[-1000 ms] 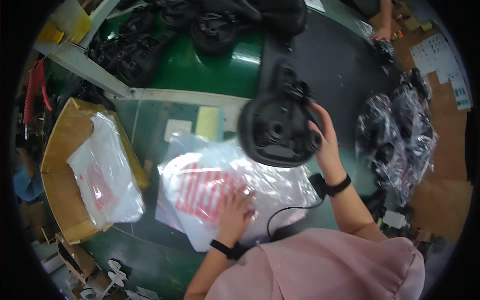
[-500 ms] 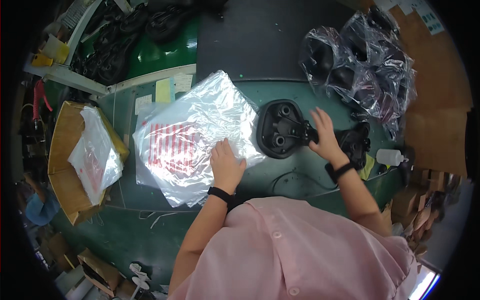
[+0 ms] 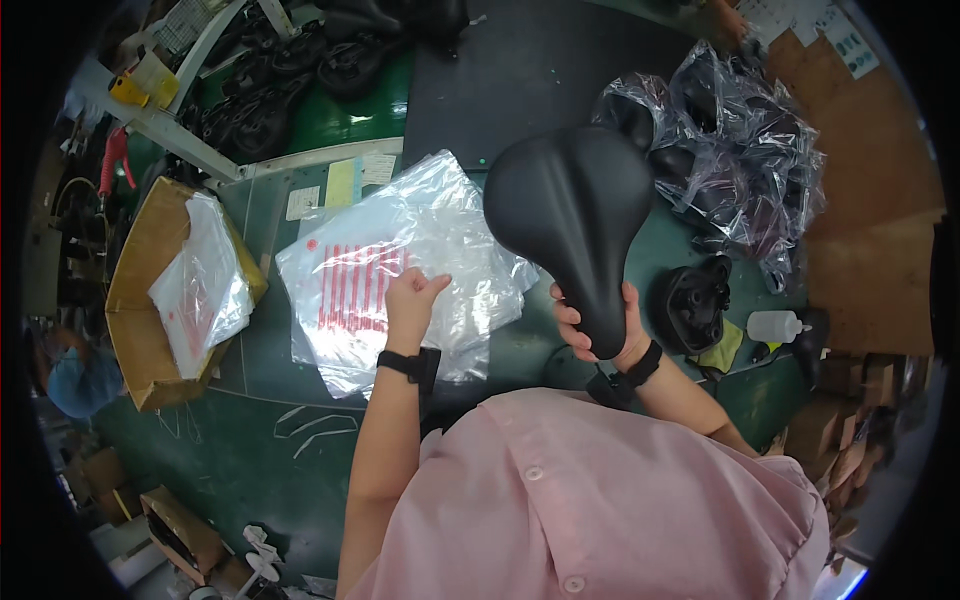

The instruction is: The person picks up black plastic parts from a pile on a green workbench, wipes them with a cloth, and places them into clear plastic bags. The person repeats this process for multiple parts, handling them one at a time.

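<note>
A black bicycle saddle (image 3: 572, 200) is held up over the table, its smooth padded top showing and its narrow nose toward me. My right hand (image 3: 628, 335) is closed round that nose. Left of the saddle lies a stack of clear plastic bags (image 3: 465, 320) with red printing. Over the stack, my left hand (image 3: 410, 305) is closed with the fingers curled. Whatever lies between its fingertips, perhaps bag film, is hidden. Another black saddle (image 3: 692, 305) rests underside up, right of my right hand.
Several plastic-wrapped saddles (image 3: 740, 150) lie at the far right. A white squeeze bottle (image 3: 775, 326) is at the right edge. A cardboard box (image 3: 125, 330) with more bags stands left. Unwrapped saddles (image 3: 260, 110) sit behind a pale frame. Another person's hand (image 3: 728, 20) shows at the far right.
My right hand has taken hold of the saddle, raised it and turned it top side up. My left hand has shifted left over the bags, and its fingers have curled.
</note>
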Demonstrator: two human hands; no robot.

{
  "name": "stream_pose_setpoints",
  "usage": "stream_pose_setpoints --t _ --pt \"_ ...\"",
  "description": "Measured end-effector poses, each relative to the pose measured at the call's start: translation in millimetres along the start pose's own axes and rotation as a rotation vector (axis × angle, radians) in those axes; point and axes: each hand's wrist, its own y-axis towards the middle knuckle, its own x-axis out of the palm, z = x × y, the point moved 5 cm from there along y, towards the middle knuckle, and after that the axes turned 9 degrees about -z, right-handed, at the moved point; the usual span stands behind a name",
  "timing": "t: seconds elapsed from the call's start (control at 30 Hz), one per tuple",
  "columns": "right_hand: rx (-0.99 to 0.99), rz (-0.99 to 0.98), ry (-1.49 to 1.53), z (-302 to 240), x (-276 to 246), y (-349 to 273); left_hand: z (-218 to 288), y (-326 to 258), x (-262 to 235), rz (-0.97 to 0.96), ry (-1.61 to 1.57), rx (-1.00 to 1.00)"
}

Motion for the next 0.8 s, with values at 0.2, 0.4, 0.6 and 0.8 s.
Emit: stream_pose_setpoints --t 0.2,0.4,0.6,0.8 --pt "0.008 0.455 -1.158 -24 34 23 -12 5 17 -0.018 -0.470 0.017" --pt "0.343 0.522 -1.379 -5 -5 57 -58 -14 11 -0.004 -0.757 -0.116" --pt "0.423 0.698 -1.677 29 -69 44 -95 -28 -27 0.190 -0.540 -0.098" --pt "0.422 0.494 -2.249 28 -8 64 -2 -20 -68 0.196 -0.664 0.095"
